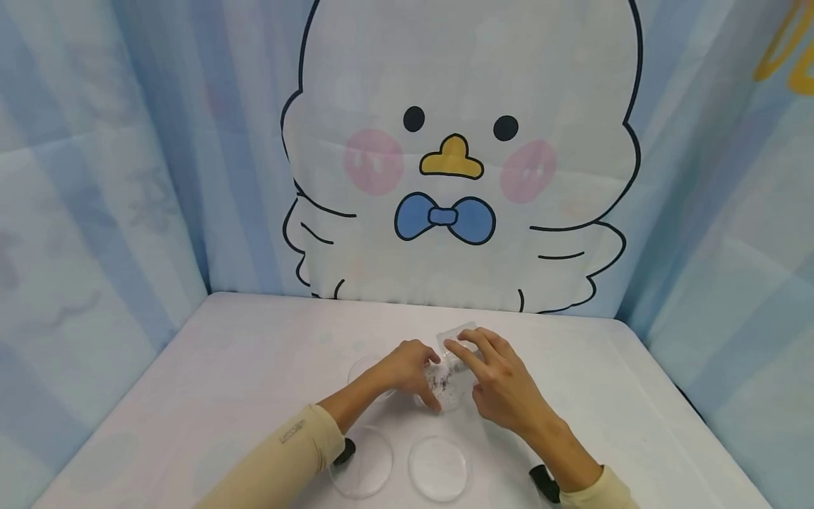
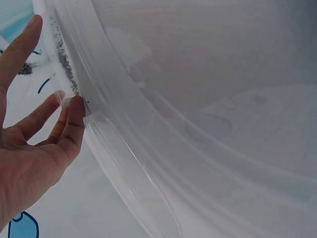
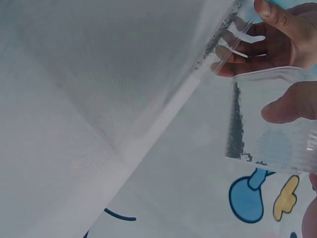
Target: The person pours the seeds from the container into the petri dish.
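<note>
head/step: I read this as mid-pour. right hand [image 1: 502, 385] tilts a small clear bag [image 1: 459, 339] of dark grains over a clear dish [image 1: 445, 392]; left hand [image 1: 407, 371] steadies that dish at its rim, fingers curled on it.
head/location: dish sits mid-table [image 1: 254, 353], between both hands; two empty dishes [image 1: 439, 468] nearer me.
head/next: my guess, it calls for a steady tilt, with the bag mouth kept over the dish.
head/text: small print on left sleeve [image 1: 292, 431], too small to read.
left wrist/grip: fingers [image 2: 74, 124] mostly straight against the dish rim [image 2: 99, 129]; grains [image 2: 64, 64] by the wall.
right wrist/grip: fingers [image 3: 282, 106] pinch the bag [image 3: 272, 134]; grains gathered along one edge.
right wrist/text: none; only the backdrop's cartoon bow [image 3: 247, 196].
</note>
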Action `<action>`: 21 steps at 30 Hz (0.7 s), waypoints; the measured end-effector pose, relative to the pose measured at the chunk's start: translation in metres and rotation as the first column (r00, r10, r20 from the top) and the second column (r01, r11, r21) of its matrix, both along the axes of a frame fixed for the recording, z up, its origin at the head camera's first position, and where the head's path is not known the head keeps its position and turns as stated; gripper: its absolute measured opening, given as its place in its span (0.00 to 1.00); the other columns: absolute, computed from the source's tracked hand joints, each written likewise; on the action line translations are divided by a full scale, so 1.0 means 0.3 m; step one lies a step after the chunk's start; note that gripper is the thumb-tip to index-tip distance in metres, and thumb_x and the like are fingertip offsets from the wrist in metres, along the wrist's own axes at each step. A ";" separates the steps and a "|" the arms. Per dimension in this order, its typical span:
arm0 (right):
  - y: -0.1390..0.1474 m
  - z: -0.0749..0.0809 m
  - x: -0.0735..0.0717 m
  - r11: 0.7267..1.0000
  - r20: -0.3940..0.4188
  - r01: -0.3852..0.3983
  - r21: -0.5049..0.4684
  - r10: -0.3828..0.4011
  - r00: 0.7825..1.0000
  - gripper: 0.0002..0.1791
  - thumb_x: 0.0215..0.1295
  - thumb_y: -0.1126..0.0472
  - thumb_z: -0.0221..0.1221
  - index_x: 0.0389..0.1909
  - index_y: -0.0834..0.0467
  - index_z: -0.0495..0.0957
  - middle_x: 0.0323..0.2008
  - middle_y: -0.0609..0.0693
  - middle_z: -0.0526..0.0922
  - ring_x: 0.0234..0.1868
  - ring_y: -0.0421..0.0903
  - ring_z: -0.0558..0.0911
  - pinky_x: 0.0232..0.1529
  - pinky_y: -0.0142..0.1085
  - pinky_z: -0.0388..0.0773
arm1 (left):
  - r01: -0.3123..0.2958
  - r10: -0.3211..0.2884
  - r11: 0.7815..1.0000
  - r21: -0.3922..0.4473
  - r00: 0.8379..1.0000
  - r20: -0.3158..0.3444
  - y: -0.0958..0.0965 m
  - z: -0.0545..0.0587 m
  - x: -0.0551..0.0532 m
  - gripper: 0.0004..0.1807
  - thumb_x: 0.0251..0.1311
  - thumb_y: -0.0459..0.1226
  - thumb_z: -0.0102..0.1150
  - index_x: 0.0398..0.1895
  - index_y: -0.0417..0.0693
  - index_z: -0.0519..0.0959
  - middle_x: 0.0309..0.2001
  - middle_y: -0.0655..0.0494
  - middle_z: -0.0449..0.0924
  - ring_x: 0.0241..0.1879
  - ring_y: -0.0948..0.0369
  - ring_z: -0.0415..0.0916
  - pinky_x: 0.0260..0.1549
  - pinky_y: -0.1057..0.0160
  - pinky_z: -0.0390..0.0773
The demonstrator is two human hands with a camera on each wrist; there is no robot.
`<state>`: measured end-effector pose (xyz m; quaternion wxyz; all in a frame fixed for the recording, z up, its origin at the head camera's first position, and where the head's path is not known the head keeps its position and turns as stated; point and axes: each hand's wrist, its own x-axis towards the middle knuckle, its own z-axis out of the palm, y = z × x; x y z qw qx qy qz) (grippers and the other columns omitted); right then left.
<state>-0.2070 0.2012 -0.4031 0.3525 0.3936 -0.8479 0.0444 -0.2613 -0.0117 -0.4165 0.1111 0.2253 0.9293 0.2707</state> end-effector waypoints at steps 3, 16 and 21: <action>-0.002 -0.002 0.002 1.000 0.004 -0.002 0.001 0.002 1.000 0.48 0.33 0.76 0.70 0.65 0.53 0.79 0.60 0.55 0.78 0.63 0.57 0.75 0.62 0.51 0.78 | -0.005 0.005 1.000 -0.001 1.000 0.006 -0.003 -0.008 -0.003 0.45 0.31 0.47 0.91 0.59 0.45 0.84 0.52 0.48 0.87 0.55 0.52 0.82 0.57 0.56 0.82; -0.003 0.007 0.008 1.000 -0.006 0.006 0.015 -0.006 1.000 0.48 0.34 0.74 0.72 0.66 0.53 0.78 0.60 0.55 0.78 0.63 0.57 0.75 0.63 0.50 0.78 | 0.000 0.000 1.000 0.005 1.000 0.008 -0.004 0.004 0.007 0.45 0.31 0.47 0.91 0.59 0.45 0.84 0.52 0.47 0.87 0.54 0.51 0.83 0.55 0.57 0.83; -0.003 0.004 0.007 1.000 -0.016 -0.001 0.009 0.001 1.000 0.47 0.34 0.75 0.71 0.65 0.53 0.78 0.60 0.56 0.78 0.63 0.57 0.75 0.63 0.50 0.78 | -0.001 0.001 1.000 0.010 1.000 0.007 -0.003 0.003 0.006 0.45 0.31 0.47 0.91 0.59 0.45 0.84 0.52 0.47 0.87 0.53 0.51 0.83 0.54 0.57 0.84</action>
